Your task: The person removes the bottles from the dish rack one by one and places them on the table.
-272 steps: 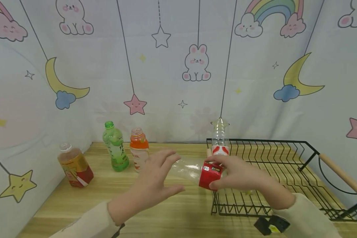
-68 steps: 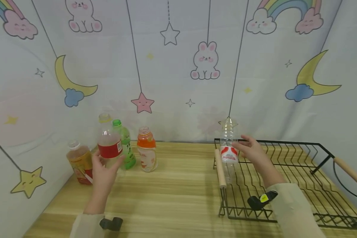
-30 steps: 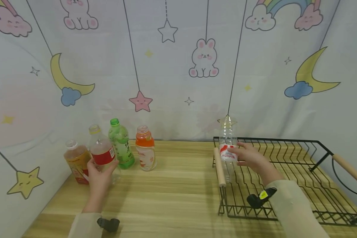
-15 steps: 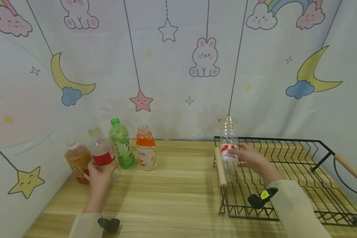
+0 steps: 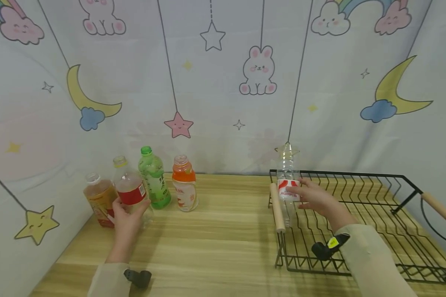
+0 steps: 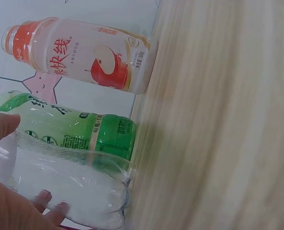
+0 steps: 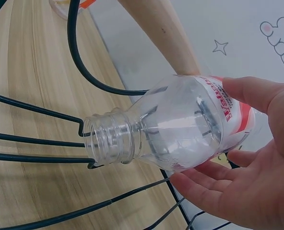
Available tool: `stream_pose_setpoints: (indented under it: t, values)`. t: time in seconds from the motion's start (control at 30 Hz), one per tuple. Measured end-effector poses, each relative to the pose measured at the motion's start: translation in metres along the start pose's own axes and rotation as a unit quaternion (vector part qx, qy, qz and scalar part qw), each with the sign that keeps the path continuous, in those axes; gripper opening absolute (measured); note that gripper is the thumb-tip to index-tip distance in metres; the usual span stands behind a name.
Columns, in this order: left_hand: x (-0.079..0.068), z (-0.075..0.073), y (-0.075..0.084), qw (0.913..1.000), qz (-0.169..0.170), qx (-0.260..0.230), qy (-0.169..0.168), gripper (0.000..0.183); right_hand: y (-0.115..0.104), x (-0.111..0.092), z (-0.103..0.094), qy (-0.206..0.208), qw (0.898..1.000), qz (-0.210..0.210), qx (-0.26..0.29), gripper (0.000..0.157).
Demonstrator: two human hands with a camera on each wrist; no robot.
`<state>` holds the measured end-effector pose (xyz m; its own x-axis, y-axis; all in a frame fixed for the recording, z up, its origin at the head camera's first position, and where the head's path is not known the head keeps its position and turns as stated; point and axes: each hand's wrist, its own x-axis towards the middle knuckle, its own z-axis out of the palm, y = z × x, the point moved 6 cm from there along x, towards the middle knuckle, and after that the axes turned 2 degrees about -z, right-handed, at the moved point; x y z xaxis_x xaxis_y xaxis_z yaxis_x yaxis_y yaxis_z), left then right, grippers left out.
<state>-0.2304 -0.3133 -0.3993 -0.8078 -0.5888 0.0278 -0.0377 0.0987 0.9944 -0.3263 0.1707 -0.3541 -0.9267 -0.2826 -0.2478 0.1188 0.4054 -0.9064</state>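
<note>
In the head view my left hand [image 5: 128,220] grips a clear plastic bottle [image 5: 131,195] with a red label and yellow neck ring, upright at the table's left. The left wrist view has this bottle [image 6: 70,182] with its base at the table top. Around it stand a brown-tinted bottle [image 5: 100,202], a green tea bottle [image 5: 154,181] and an orange-and-white drink bottle [image 5: 185,189]. My right hand [image 5: 319,202] holds another clear bottle [image 5: 288,191] by its white-and-red label. In the right wrist view that bottle [image 7: 175,129] is upside down, mouth against the rack wires.
A black wire dish rack [image 5: 357,214] with wooden handles [image 5: 277,208] covers the right side of the wooden table [image 5: 215,243]. Behind hangs a white curtain [image 5: 223,152] printed with cartoon rabbits, moons and stars.
Nine seconds ago the red-label bottle lay sideways in my right hand near the rack. My left hand has since carried it left and lowered it. My right hand has taken hold of the upside-down bottle.
</note>
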Motion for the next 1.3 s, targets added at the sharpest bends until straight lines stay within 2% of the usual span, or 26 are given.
stream_pose_setpoints:
  t: [0.27, 0.37, 0.67, 1.0, 1.3]
  values:
    - [0.000, 0.000, 0.003, 0.9999, 0.004, 0.003, -0.009, 0.089, 0.000, -0.001, -0.001, -0.006, 1.000, -0.005, -0.003, 0.083]
    - [-0.001, -0.003, 0.008, 0.9999, 0.006, 0.012, -0.007, 0.091, -0.003, -0.002, -0.002, 0.001, 1.000, -0.014, -0.014, 0.081]
    - [-0.006, -0.008, 0.029, 0.9988, 0.042, 0.025, 0.005, 0.091, -0.010, -0.006, -0.005, 0.014, 0.999, -0.024, -0.017, 0.084]
    - [-0.016, -0.018, 0.050, 0.9956, 0.059, 0.051, 0.051, 0.089, -0.027, -0.018, -0.016, 0.042, 0.998, -0.051, -0.012, 0.082]
    - [-0.035, -0.026, 0.083, 0.9862, 0.117, 0.089, 0.076, 0.090, -0.038, -0.028, -0.024, 0.053, 0.996, -0.069, -0.014, 0.085]
